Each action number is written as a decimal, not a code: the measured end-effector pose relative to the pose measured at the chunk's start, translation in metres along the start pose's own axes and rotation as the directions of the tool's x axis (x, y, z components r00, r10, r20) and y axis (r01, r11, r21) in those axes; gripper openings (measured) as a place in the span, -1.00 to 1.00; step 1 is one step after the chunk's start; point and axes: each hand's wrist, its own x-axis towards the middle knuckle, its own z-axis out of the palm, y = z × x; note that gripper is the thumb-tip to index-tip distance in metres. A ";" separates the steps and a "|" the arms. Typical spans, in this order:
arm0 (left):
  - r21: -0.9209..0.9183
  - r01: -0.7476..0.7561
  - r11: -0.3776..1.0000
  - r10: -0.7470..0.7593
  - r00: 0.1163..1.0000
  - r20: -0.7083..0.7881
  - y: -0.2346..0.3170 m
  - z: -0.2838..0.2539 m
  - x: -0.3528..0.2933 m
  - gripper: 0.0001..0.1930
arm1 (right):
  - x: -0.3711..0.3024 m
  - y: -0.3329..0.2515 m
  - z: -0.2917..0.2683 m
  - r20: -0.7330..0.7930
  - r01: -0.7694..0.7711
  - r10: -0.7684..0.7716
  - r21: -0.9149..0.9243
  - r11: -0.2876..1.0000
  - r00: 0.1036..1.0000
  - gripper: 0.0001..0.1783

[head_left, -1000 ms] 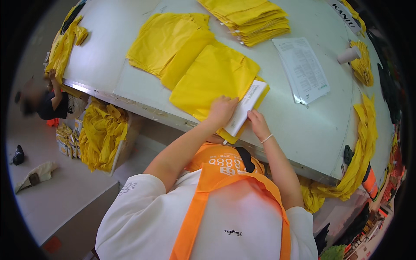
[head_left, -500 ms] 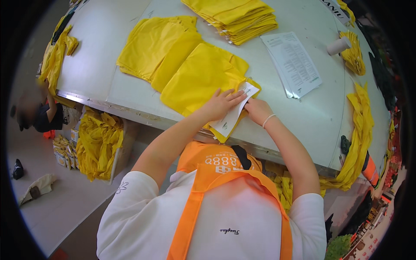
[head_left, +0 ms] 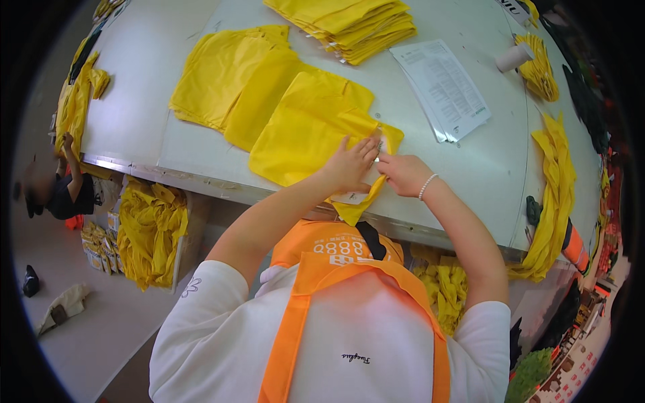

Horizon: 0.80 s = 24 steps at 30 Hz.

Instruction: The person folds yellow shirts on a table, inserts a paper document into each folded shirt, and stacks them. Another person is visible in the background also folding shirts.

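A flat piece of yellow fabric (head_left: 295, 138) lies at the table's near edge, its right side folded over. My left hand (head_left: 349, 166) rests palm down on that side, fingers stretched out. Beneath it a white paper slip (head_left: 350, 197) is mostly hidden; its lower end shows by my palm. Just to the right, my right hand (head_left: 405, 175), with a beaded bracelet at the wrist, is closed in a pinch at the edge of the yellow fabric. Its fingertips almost meet my left fingers.
Behind lie overlapping yellow fabric pieces (head_left: 225, 80) and a thick yellow stack (head_left: 349, 27). Printed sheets (head_left: 443, 87) and a white roll (head_left: 514, 58) are to the right. A bin of yellow fabric (head_left: 154, 232) stands below the table at left, near another person (head_left: 70, 191).
My left hand has slid lower over the white slip, covering most of it. The yellow edge now folds over the slip, and my right hand has shifted slightly nearer me.
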 end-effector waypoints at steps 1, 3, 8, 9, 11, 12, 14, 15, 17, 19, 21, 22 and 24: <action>-0.001 0.007 1.000 -0.007 0.999 -0.036 0.001 -0.002 0.000 -0.25 | 0.001 -0.004 0.004 0.024 0.001 -0.002 0.029 1.000 1.000 -0.86; -0.002 0.006 1.000 -0.006 0.997 0.077 0.000 -0.007 0.009 -0.28 | 0.002 -0.009 0.010 -0.051 0.020 -0.015 0.102 0.995 0.999 -0.84; 0.097 0.030 0.995 -0.042 0.991 0.126 -0.011 0.002 0.028 -0.28 | 0.010 -0.018 0.018 -0.092 -0.037 0.046 0.097 0.995 0.995 -0.82; 0.115 0.047 0.992 -0.062 0.990 0.130 -0.013 0.005 0.028 -0.25 | 0.009 -0.023 0.024 -0.050 -0.046 0.049 0.074 0.996 0.998 -0.84; 0.092 0.045 0.995 -0.060 0.984 0.167 -0.016 -0.001 0.024 -0.14 | 0.003 -0.033 0.034 0.029 -0.070 0.069 0.034 0.997 0.997 -0.88; 0.049 0.034 0.998 -0.043 0.979 0.198 -0.019 -0.004 0.019 -0.05 | 0.001 -0.035 0.034 0.059 -0.078 0.076 0.041 0.996 0.995 -0.89; 0.009 0.043 0.999 -0.043 0.966 0.254 -0.017 -0.012 0.013 0.06 | 0.001 -0.039 0.036 0.121 -0.083 0.076 0.056 0.995 0.990 -0.92; 0.012 0.054 0.998 -0.055 0.959 0.277 -0.014 -0.014 0.014 0.08 | 0.001 -0.041 0.035 0.127 -0.072 0.060 0.091 0.993 0.990 -0.92; 0.009 0.073 0.997 -0.073 0.959 0.276 -0.012 -0.012 0.014 0.10 | 0.000 -0.044 0.029 0.141 -0.048 0.026 0.153 0.987 0.990 -0.91; -0.002 0.082 0.997 -0.079 0.969 0.232 -0.011 -0.009 0.015 0.08 | -0.007 -0.040 0.013 0.086 -0.044 0.022 0.262 0.964 0.996 -0.88; 0.084 0.161 0.983 -0.179 0.938 0.296 -0.010 -0.011 0.017 0.01 | -0.011 -0.036 0.012 -0.141 -0.072 0.138 0.397 0.915 0.980 -0.83; 0.126 0.191 0.974 -0.222 0.921 0.320 -0.008 -0.013 0.020 -0.02 | -0.013 -0.034 0.018 -0.324 -0.090 0.269 0.477 0.874 0.907 -0.81; -0.059 0.253 0.966 -0.248 0.966 0.076 -0.016 0.005 0.014 -0.17 | -0.013 -0.024 0.033 -0.646 -0.143 0.446 0.466 0.873 0.619 -0.79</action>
